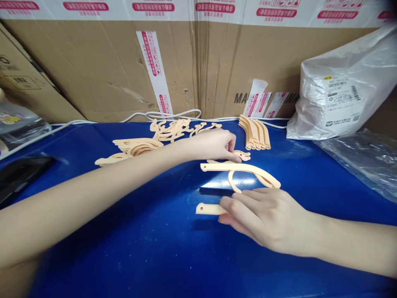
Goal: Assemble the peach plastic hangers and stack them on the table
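My right hand is closed around a cream frame with two long arms, each with a small hole in its left end. A thinner curved loop shows between the arms, and my fingers hide part of the near one. Farther back, my left hand has its fingers curled down on a small flat cream piece, which pokes out past the fingertips and below the palm. My left forearm covers part of a pile of curved cream pieces. Behind that hand lies a loose heap of thin wavy cream pieces.
A neat stack of curved cream strips stands at the back right. Beside it are a white plastic parcel and clear plastic film. White cable runs along the cardboard boxes. A dark phone lies left on the blue table.
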Demonstrator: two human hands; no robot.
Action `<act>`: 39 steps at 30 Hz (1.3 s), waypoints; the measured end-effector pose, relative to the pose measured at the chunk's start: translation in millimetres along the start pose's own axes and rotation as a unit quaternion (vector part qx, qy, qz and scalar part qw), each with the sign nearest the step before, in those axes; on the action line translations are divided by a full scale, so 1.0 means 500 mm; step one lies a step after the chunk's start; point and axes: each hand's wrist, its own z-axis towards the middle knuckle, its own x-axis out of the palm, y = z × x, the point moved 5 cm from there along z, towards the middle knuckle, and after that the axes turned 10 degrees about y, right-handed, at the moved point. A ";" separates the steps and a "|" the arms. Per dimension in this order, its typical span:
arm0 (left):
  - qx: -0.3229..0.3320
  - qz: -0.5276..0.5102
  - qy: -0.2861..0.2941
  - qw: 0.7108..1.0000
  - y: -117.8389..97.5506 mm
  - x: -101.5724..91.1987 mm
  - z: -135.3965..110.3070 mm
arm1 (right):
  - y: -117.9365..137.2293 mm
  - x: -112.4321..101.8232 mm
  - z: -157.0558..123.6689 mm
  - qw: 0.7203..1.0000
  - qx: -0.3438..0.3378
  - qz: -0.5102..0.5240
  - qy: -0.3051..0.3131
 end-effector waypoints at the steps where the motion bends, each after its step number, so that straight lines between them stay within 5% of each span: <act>1: -0.008 0.012 -0.012 1.000 -0.006 0.004 0.001 | -0.002 0.000 0.000 1.000 0.003 -0.001 -0.001; 7: -0.013 0.040 -0.026 0.999 -0.030 0.012 0.006 | -0.005 -0.009 -0.006 1.000 -0.010 0.017 -0.010; 12: -0.014 0.043 -0.055 0.997 -0.051 -0.016 -0.020 | -0.014 -0.002 -0.006 1.000 0.001 0.002 0.000; 21: -0.035 0.070 -0.217 0.973 -0.054 -0.057 -0.201 | -0.051 0.029 0.001 0.996 0.061 0.029 0.052; 30: -0.026 0.107 -0.166 0.980 -0.067 0.017 -0.264 | -0.054 0.028 0.002 0.995 0.079 0.033 0.052; 39: -0.147 0.033 -0.125 0.981 -0.058 0.045 -0.290 | -0.061 0.027 0.005 0.994 0.091 0.041 0.041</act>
